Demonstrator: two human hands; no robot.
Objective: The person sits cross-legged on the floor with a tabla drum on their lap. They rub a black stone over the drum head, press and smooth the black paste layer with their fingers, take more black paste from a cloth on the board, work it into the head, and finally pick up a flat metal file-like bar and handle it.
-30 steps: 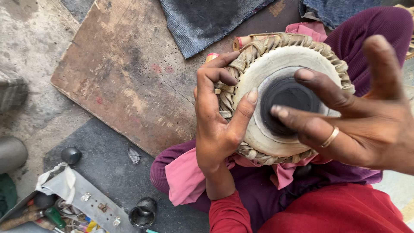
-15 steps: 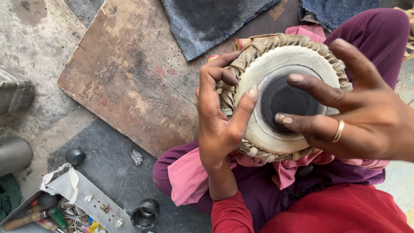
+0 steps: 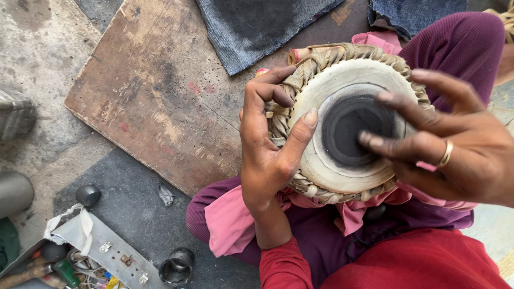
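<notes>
Leather-laced drum (image 3: 342,176) rests in the lap, steadied by the left hand (image 3: 267,155) gripping its braided rim, thumb on the pale skin, while the right hand (image 3: 455,144), fingers spread, presses the black centre patch (image 3: 350,131); wooden board (image 3: 155,91) lies beside on the floor.

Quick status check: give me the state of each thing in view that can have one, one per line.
Drum: upright in the lap, skin facing up.
Left hand: grip closed round the drum's laced rim, thumb on the skin.
Right hand: open, fingertips over the black patch.
Toolbox: open.
</notes>
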